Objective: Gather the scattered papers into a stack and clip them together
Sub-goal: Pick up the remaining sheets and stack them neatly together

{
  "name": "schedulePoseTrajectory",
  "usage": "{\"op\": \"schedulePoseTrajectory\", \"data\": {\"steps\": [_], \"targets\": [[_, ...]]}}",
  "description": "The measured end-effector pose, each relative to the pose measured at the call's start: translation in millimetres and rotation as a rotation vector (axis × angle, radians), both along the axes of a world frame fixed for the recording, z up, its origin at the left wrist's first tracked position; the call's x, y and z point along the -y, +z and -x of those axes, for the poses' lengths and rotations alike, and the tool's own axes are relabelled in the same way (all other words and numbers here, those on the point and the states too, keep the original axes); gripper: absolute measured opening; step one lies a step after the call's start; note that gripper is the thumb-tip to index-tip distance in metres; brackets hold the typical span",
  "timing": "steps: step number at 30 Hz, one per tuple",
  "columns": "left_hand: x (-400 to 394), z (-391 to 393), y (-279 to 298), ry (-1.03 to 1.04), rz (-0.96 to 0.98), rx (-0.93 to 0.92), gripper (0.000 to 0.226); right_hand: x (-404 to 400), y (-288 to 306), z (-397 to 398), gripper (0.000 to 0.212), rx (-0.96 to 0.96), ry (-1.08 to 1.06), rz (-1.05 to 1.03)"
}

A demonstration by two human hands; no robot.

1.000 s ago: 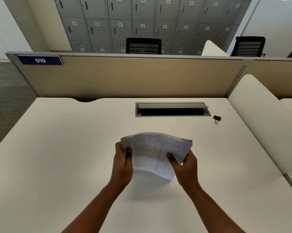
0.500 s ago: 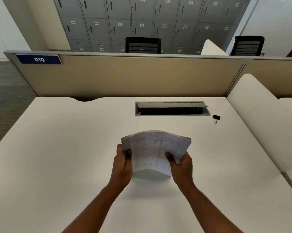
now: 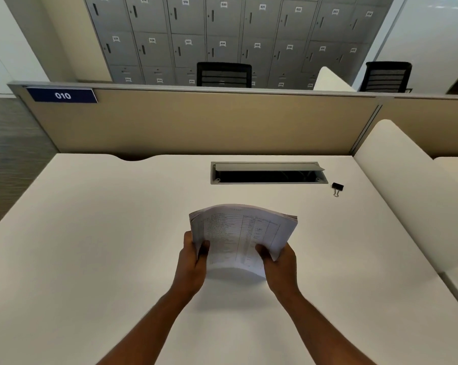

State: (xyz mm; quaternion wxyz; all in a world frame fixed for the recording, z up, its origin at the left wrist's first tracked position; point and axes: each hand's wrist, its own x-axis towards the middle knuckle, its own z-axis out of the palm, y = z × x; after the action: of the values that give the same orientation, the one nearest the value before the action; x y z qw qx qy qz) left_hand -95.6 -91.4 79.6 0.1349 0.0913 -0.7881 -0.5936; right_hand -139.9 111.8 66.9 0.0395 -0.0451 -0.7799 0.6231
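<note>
Both hands hold one bowed stack of white printed papers [image 3: 242, 234] above the white desk [image 3: 90, 246], near its middle. Left hand [image 3: 192, 264] grips the stack's left edge, thumb curled over the front sheet; right hand [image 3: 279, 266] grips the lower right edge the same way. One small black binder clip [image 3: 337, 187] lies on the desk well apart, far right, just beside the open grey cable tray [image 3: 268, 173].
</note>
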Motion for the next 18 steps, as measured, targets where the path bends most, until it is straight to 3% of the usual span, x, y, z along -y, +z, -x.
{"op": "schedulePoseTrajectory", "data": {"steps": [6,12,18], "targets": [[1.3,6.4,1.0,0.021,-0.001,-0.013,0.026,0.1,-1.4,-0.1,0.02,0.003,0.009,0.019],[6.9,8.5,2.0,-0.008,0.009,-0.005,0.027,-10.1,12.0,4.8,0.039,-0.017,0.121,0.074],[3.0,9.1,9.6,-0.001,0.009,-0.018,0.026,-2.7,15.4,7.9,0.019,-0.019,0.058,0.085]]}}
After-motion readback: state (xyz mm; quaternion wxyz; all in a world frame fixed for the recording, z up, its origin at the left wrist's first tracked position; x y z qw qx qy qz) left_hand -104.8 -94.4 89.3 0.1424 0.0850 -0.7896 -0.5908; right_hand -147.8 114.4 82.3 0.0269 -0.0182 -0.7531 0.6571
